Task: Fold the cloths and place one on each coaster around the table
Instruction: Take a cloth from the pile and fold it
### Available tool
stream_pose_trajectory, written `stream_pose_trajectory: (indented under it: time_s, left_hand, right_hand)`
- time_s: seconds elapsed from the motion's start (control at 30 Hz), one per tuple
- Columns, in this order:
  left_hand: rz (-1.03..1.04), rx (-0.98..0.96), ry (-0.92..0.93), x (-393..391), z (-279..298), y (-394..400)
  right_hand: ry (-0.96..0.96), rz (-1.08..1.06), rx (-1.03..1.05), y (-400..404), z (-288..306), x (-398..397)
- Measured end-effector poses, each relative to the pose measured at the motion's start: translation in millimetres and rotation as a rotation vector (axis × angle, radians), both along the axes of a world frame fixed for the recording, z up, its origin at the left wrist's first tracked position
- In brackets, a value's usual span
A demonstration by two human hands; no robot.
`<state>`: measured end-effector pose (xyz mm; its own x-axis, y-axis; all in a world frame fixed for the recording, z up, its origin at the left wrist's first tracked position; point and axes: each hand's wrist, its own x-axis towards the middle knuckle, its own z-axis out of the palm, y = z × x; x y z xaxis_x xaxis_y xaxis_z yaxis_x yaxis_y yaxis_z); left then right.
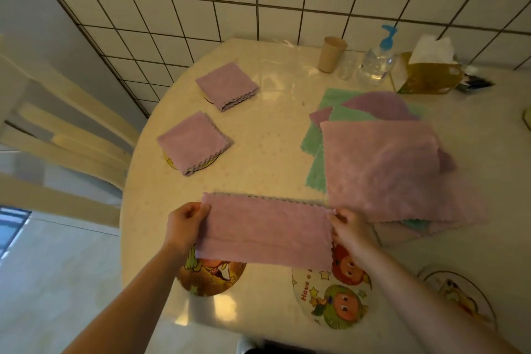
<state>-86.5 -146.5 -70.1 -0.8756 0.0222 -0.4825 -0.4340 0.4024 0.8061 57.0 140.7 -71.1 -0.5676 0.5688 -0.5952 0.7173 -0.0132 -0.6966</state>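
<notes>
A pink cloth (267, 230), folded in half into a long strip, hangs just above the near table. My left hand (186, 221) pinches its left end and my right hand (346, 227) pinches its right end. Under it lie a brown cartoon coaster (212, 279) and a white cartoon coaster (330, 299), both partly covered. A third bare coaster (459, 293) sits at the near right. Two folded pink cloths (195, 142) (227, 85) rest on coasters at the far left. A pile of unfolded pink and green cloths (388, 164) lies on the right.
A round cream table (273, 129) stands against a tiled wall. At the back are a tan cup (332, 54), a clear pump bottle (376, 62) and a tissue box (428, 72). A wooden chair (66, 135) stands to the left.
</notes>
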Motion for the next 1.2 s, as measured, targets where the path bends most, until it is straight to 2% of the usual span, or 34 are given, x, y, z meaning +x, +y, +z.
stream_pose_trajectory:
  time_s: [0.17, 0.33, 0.5, 0.57, 0.6, 0.67, 0.73, 0.8, 0.83, 0.93, 1.07, 1.2]
  left_hand:
    - [-0.004, -0.091, 0.015, -11.6, -9.5, 5.9]
    - [0.015, -0.166, 0.015, -20.8, -20.8, 2.6]
    - [0.04, -0.186, 0.012, -20.5, -18.4, 5.3]
    - [0.026, -0.235, 0.085, -8.2, -12.0, 4.8]
    - [-0.019, -0.267, 0.18, 2.1, -9.5, 2.7]
    - [-0.27, -0.335, 0.475, 33.1, -4.5, 0.7]
    - [-0.649, -0.327, 0.724, 65.6, -9.4, 4.4]
    - [-0.936, -0.309, 0.81, 91.4, -24.5, 6.6]
    - [-1.01, -0.355, 0.817, 99.4, -33.9, 5.6]
    - [-1.061, -0.525, 0.799, 105.5, -46.4, -5.6]
    - [-1.025, -0.533, 0.781, 93.0, -43.2, -30.4]
    - [-0.949, -0.554, 0.762, 73.0, -32.5, -53.6]
  right_hand:
    - [0.016, -0.081, -0.034, 4.3, -5.4, -7.8]
    - [-0.027, 0.029, 0.194, 5.9, -7.3, -15.2]
    - [-0.106, 0.068, 0.317, 3.8, -2.7, -20.6]
    - [-0.03, 0.023, 0.355, 0.1, 7.4, -17.1]
    - [0.035, 0.045, 0.413, -4.5, 15.5, -13.8]
    - [0.15, 0.241, 0.643, -17.5, 28.6, -2.5]
    - [0.212, 0.515, 0.774, -37.6, 30.7, 13.1]
    - [0.208, 0.818, 0.762, -64.3, 22.8, 31.8]
    - [0.201, 0.955, 0.782, -76.2, 16.6, 40.4]
    - [0.169, 1.132, 0.873, -83.8, -0.8, 62.0]
    - [0.026, 1.254, 0.923, -66.6, -0.9, 78.0]
    - [0.026, 1.296, 0.991, -60.4, 0.7, 72.6]
